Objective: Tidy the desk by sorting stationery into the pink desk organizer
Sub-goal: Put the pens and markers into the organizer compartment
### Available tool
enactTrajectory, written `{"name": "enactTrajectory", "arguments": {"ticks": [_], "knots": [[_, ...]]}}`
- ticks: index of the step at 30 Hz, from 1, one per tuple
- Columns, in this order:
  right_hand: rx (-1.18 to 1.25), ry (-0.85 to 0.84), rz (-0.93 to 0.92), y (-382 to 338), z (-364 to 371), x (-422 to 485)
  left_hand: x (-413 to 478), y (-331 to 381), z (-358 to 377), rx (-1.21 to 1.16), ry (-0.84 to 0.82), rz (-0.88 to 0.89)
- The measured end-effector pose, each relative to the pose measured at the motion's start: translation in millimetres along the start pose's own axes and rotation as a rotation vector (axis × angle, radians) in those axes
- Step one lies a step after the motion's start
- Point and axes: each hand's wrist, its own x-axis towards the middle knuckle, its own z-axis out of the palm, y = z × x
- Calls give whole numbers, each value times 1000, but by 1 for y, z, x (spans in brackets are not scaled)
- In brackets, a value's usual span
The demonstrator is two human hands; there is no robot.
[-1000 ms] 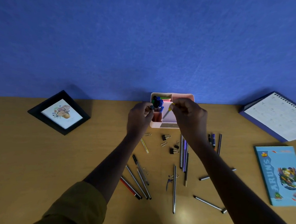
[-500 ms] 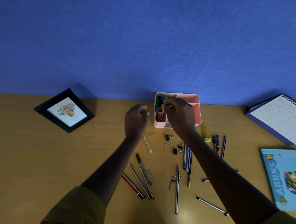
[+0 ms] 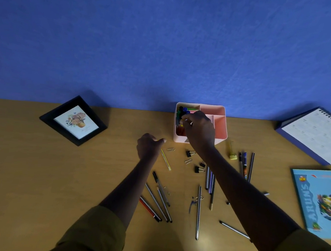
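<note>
A matte blue wall [image 3: 165,47] with a faint fabric-like grain rises behind the pink desk organizer [image 3: 219,128]. The organizer stands at the back edge of a smooth, tan wood-look worktop [image 3: 31,175]. It is a rounded-corner plastic box split into compartments.

Far to the organizer's right leans a spiral-bound desk calendar [image 3: 315,134] with a dark blue backing. In front of that, well right of the organizer, lies a glossy light-blue notebook [image 3: 317,200]. Well to the organizer's left sits a black square picture frame [image 3: 74,119] holding a flower print.

The right hand [image 3: 199,129] is over the organizer's left compartment. Its fingertips are bunched among the capped markers [image 3: 182,110] standing there; I cannot tell whether they grip one. The left hand [image 3: 148,146] hovers just left and in front of the organizer, curled into a loose fist with the thumb out and nothing visible in it.

In front of the organizer, slim striped pens [image 3: 198,212] lie scattered. A thin yellow pencil [image 3: 166,160] lies beside the left hand, and a stubby yellow highlighter [image 3: 232,150] lies near the organizer's right front corner. Black binder clips [image 3: 198,169] and wire paper clips [image 3: 171,149] lie just in front of the organizer.
</note>
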Motion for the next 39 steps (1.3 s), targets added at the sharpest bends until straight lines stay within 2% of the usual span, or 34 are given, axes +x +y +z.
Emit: {"name": "enactTrajectory", "arguments": {"ticks": [10,15,24,28,31,34,39], "knots": [[25,26,11,2,-5,1,-2,-2,10,45,34,-102],[57,103,-24,11,-24,-10,1,0,12,67,28,-121],[128,176,56,65,-51,-56,-2,2,12,0,8,-149],[78,124,88,95,-59,-86,-8,0,8,-66,-10,-94],[83,15,93,110,-55,-111,-16,3,0,-165,12,-39],[86,-115,172,124,-48,-137,-26,6,-11,-305,23,25],[47,-184,259,136,-36,-160,-32,21,-35,-434,82,154]]}}
